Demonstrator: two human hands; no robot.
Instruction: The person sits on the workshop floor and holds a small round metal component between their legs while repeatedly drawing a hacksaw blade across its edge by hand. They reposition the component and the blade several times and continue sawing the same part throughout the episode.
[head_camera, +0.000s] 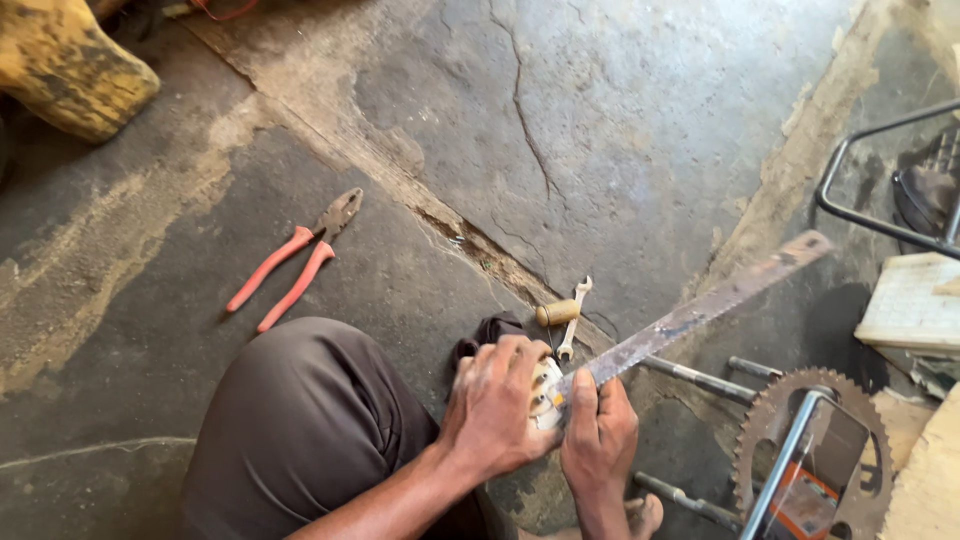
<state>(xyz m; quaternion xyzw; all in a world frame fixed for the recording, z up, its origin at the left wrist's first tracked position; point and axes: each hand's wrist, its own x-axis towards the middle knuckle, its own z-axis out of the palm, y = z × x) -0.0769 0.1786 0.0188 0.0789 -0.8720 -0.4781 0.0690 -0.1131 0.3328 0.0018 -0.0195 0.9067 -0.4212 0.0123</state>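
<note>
A long rusty saw blade (700, 310) slants from my hands up to the right over the concrete floor. Its near end is bound in a white and yellow wrapping (545, 395). My left hand (495, 405) is closed over that wrapped end from the left and is slightly blurred. Just to its right, my right hand (598, 435) grips the blade where the wrapping ends, thumb along the metal. My knee in brown trousers (300, 420) is below and to the left of both hands.
Red-handled pliers (290, 265) lie on the floor to the left. A small spanner (572, 325), a short wooden peg (558, 313) and a dark cloth (490, 330) sit just beyond my hands. A toothed sprocket (800, 440), metal rods (700, 378) and boards (910, 300) crowd the right.
</note>
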